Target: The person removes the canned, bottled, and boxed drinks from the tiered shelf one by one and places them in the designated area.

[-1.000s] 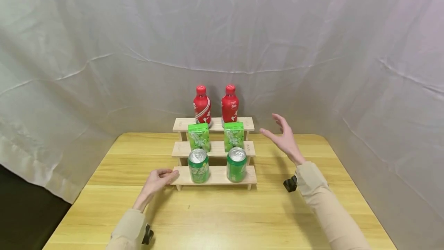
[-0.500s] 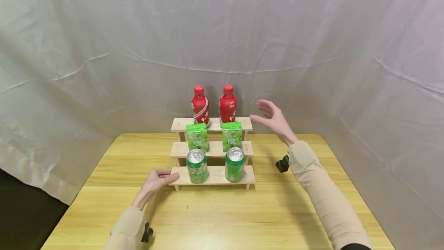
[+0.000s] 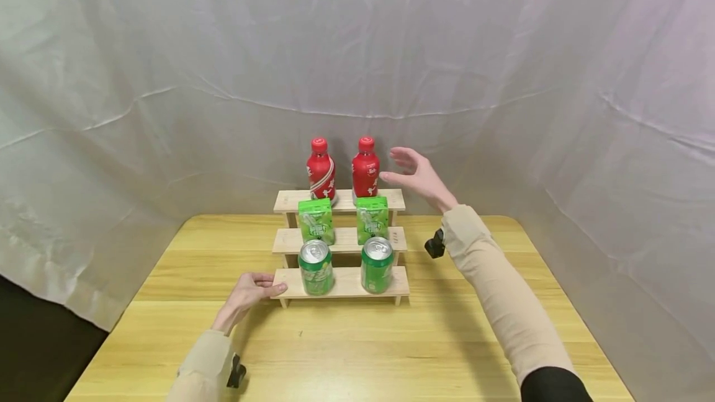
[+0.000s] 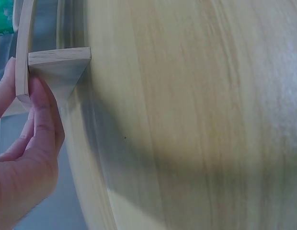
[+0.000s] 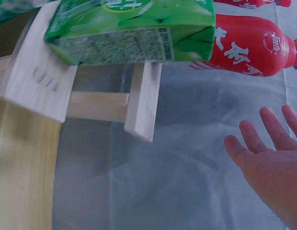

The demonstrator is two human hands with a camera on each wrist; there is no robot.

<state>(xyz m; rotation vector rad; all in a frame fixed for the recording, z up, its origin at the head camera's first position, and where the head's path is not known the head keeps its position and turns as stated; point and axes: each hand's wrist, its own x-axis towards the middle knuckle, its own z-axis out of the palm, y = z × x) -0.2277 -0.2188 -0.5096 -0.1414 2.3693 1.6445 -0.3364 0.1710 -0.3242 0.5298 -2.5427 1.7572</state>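
Observation:
A three-step wooden display rack stands on the table. My left hand pinches the left end of its lowest step, thumb on top and fingers beneath, as the left wrist view confirms. Beside the right red bottle on the top step, my right hand hovers with fingers spread, apart from it. The left red bottle shares that step. Two green drink cartons, left and right, occupy the middle step. On the lowest step are a left green can and a right green can.
Grey cloth hangs behind and on both sides of the wood-grain table. The rack sits toward the table's back edge. A dark area lies beyond the table at the left.
My right hand has moved left and away from me, up toward the right red bottle. The left hand keeps its hold on the lowest step. The view has shifted slightly.

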